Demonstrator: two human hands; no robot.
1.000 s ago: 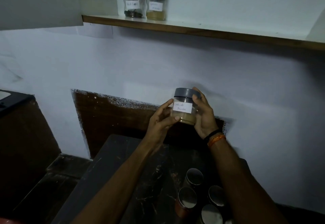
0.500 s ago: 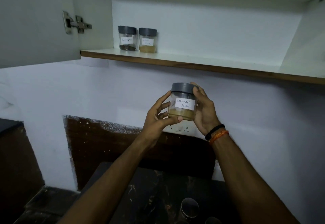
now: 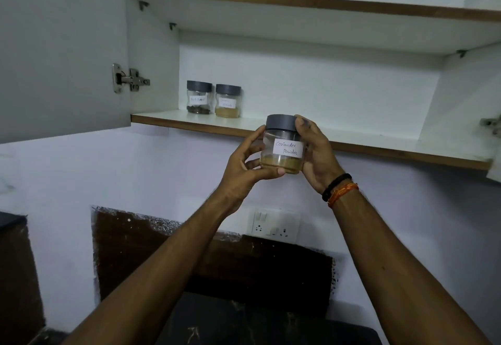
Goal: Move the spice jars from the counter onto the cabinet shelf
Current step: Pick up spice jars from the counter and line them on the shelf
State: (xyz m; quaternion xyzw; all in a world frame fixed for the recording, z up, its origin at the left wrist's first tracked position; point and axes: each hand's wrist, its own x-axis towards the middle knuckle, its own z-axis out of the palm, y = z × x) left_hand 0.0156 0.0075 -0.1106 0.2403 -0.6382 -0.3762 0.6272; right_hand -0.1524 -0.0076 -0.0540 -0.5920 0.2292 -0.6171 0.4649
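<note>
A clear spice jar (image 3: 282, 152) with a grey lid and a label reading "Coriander Powder" is held upright in front of the lower cabinet shelf (image 3: 352, 138), at the level of its front edge. My left hand (image 3: 241, 165) grips its left side and base. My right hand (image 3: 315, 155) grips its right side and lid. Two similar grey-lidded jars stand side by side at the shelf's left end: one with dark contents (image 3: 198, 97), one with tan powder (image 3: 228, 101).
The cabinet door (image 3: 62, 51) hangs open at the left, its hinge showing. An upper shelf (image 3: 298, 1) runs above. A wall socket (image 3: 275, 226) sits below my hands. The dark counter (image 3: 244, 320) lies at the bottom.
Both hands have lifted the coriander jar from above the counter up to the shelf's edge. The view has tilted up, so the steel cups on the counter have left the frame.
</note>
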